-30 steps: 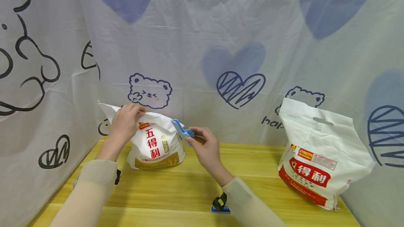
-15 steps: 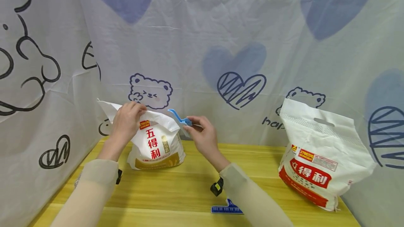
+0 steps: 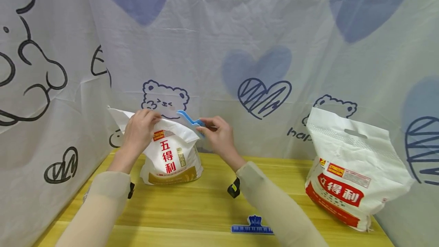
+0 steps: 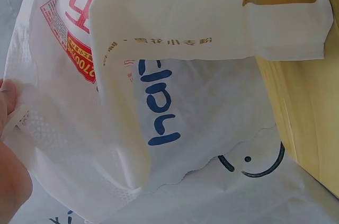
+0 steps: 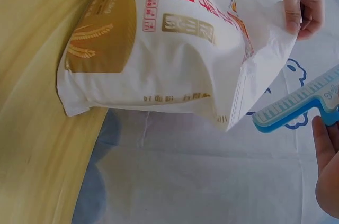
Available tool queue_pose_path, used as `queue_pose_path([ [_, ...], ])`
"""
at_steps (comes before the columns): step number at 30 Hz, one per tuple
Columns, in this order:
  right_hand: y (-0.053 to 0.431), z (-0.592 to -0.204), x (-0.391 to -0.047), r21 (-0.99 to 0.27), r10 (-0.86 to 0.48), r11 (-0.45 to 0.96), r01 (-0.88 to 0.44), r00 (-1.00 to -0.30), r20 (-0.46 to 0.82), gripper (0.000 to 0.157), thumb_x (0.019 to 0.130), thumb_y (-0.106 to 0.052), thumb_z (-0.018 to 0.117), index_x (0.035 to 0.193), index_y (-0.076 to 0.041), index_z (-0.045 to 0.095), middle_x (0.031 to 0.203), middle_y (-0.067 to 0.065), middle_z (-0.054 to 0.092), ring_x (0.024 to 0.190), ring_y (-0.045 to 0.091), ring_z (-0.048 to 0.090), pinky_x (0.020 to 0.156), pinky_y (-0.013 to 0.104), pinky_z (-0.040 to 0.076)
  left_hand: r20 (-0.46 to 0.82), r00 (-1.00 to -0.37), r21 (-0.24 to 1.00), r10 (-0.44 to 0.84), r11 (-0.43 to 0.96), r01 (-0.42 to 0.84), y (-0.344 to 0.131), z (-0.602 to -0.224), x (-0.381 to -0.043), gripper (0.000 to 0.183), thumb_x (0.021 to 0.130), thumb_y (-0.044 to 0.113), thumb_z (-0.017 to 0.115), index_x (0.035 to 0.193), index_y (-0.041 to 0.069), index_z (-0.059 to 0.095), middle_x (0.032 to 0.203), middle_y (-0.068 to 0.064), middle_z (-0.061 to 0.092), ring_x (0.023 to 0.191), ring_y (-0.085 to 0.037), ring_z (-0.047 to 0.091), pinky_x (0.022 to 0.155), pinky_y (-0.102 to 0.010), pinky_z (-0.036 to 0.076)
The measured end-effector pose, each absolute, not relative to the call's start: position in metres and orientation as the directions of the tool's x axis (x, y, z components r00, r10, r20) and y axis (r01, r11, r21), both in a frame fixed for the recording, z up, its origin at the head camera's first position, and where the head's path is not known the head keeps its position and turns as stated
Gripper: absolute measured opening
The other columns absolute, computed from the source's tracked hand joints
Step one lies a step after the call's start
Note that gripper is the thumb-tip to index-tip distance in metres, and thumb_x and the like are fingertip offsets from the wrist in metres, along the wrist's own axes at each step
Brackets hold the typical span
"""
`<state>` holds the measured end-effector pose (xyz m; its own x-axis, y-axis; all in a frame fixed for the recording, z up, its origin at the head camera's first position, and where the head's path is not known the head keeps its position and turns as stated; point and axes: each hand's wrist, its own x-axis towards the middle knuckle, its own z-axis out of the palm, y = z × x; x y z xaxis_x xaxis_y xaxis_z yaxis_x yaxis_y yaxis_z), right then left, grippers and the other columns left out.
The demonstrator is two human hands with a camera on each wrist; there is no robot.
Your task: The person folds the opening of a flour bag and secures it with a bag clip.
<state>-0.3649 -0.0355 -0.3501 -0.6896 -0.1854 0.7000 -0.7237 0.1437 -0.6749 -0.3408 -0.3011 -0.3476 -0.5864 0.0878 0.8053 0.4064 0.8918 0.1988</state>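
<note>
A white flour bag [image 3: 173, 157] with red lettering and a gold band stands upright at the left of the table. My left hand [image 3: 138, 132] pinches its folded-over top edge, and in the right wrist view the fingers [image 5: 310, 9] of that hand hold the bag's upper corner. From close by, the left wrist view shows the bag's creased side [image 4: 69, 144]. My right hand [image 3: 220, 135] grips a light blue clip [image 3: 188, 117] by its handle. Printed with piano keys, the clip's long jaw [image 5: 291, 105] points at the bag top, just off its right corner.
On the wooden table [image 3: 178, 212], a dark blue piano-key clip [image 3: 252, 228] lies near the front, beside my right sleeve. A second, red-banded flour bag [image 3: 346, 178] with a handle slot stands at the right. Printed cloth [image 3: 212, 22] hangs behind and at the left.
My right hand has lifted the light blue clip up and leftward, away from the bag's right side to above its top corner. The left hand keeps its pinch. More of the dark blue clip shows.
</note>
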Motion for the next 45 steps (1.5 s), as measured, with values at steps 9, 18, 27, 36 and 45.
queue_pose_path([
  [9,-0.044,-0.343,-0.378,-0.700,-0.205,0.147,-0.699,-0.714,0.669,0.020,0.084,-0.008,0.086,0.102,-0.003,0.081,0.086,0.009,0.071,0.077,0.017,0.070,0.065,0.018,0.058,0.802,-0.592,0.205,0.081,0.894,0.400,-0.302,-0.349,-0.341,0.012,0.094,-0.005,0.069,0.104,0.002,0.070,0.095,-0.014,0.066,0.086,-0.033,0.059,0.074,-0.047,0.052],
  [18,-0.051,-0.339,-0.394,-0.687,-0.237,0.164,-0.708,-0.705,0.669,0.016,0.084,-0.009,0.085,0.099,-0.004,0.082,0.084,0.007,0.071,0.074,0.013,0.065,0.060,0.017,0.053,0.823,-0.560,0.187,0.094,0.886,0.425,-0.301,-0.350,-0.344,0.013,0.094,-0.007,0.070,0.103,0.002,0.070,0.096,-0.014,0.068,0.088,-0.034,0.061,0.077,-0.048,0.054],
  [27,-0.056,-0.339,-0.406,-0.712,-0.270,0.201,-0.673,-0.736,0.620,0.016,0.084,-0.011,0.086,0.098,-0.005,0.082,0.083,0.006,0.069,0.073,0.012,0.061,0.057,0.017,0.048,0.826,-0.557,0.190,0.093,0.883,0.429,-0.301,-0.348,-0.345,0.012,0.094,-0.005,0.071,0.103,0.002,0.070,0.096,-0.014,0.068,0.087,-0.034,0.061,0.076,-0.047,0.053],
  [36,-0.065,-0.344,-0.411,-0.688,-0.327,0.252,-0.681,-0.729,0.602,0.015,0.084,-0.012,0.086,0.097,-0.006,0.083,0.083,0.006,0.072,0.071,0.009,0.062,0.060,0.017,0.054,0.813,-0.577,0.209,0.079,0.886,0.415,-0.303,-0.347,-0.345,0.011,0.095,-0.004,0.070,0.104,0.002,0.070,0.097,-0.014,0.068,0.088,-0.034,0.061,0.077,-0.047,0.054],
  [45,-0.071,-0.349,-0.411,-0.684,-0.361,0.257,-0.682,-0.725,0.587,0.013,0.084,-0.008,0.085,0.095,-0.004,0.082,0.087,0.008,0.074,0.075,0.014,0.069,0.065,0.021,0.060,0.803,-0.592,0.220,0.067,0.890,0.399,-0.302,-0.347,-0.343,0.011,0.095,-0.004,0.069,0.105,0.002,0.068,0.098,-0.014,0.068,0.087,-0.032,0.060,0.074,-0.045,0.053],
])
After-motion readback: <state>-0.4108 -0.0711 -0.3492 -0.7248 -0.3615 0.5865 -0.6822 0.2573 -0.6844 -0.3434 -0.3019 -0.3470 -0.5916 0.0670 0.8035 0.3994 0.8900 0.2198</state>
